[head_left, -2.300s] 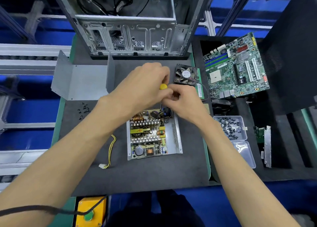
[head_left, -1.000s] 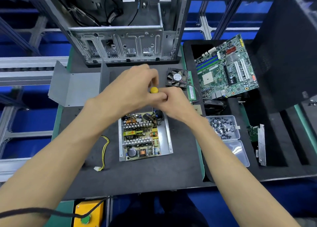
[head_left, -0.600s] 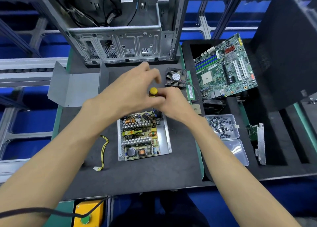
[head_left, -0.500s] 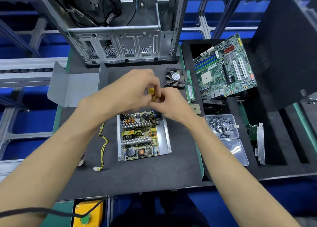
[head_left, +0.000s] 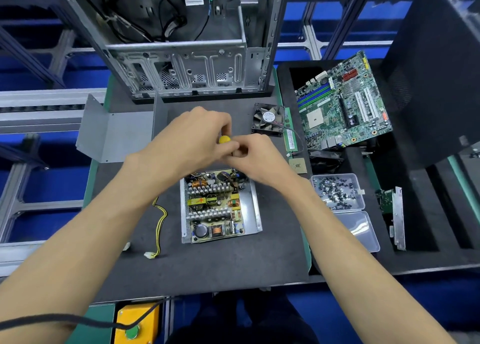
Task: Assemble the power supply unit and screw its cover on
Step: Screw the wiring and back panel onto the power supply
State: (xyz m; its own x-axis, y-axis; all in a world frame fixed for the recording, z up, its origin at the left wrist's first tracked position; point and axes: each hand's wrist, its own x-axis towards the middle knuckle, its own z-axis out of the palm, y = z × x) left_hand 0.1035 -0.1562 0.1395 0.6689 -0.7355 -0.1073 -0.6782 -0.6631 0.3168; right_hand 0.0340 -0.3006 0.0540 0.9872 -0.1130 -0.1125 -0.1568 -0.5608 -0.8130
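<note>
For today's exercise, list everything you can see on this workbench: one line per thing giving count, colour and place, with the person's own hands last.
Power supply unit: one, silver tray with exposed circuit board, mat centre.
Cover: one, grey bent sheet metal, mat's far left.
Screwdriver: one, yellow handle tip showing, between the hands.
Wire lead: one, yellow and black, left of the unit.
Computer case: one, silver, open, far edge.
Fan: one, black, right of the hands.
Motherboard: one, green, far right.
Screw box: one, clear, dark screws, right of the unit.
Left hand: grips the screwdriver handle.
Right hand: fingers curled at the screwdriver, above the unit's far edge.
</note>
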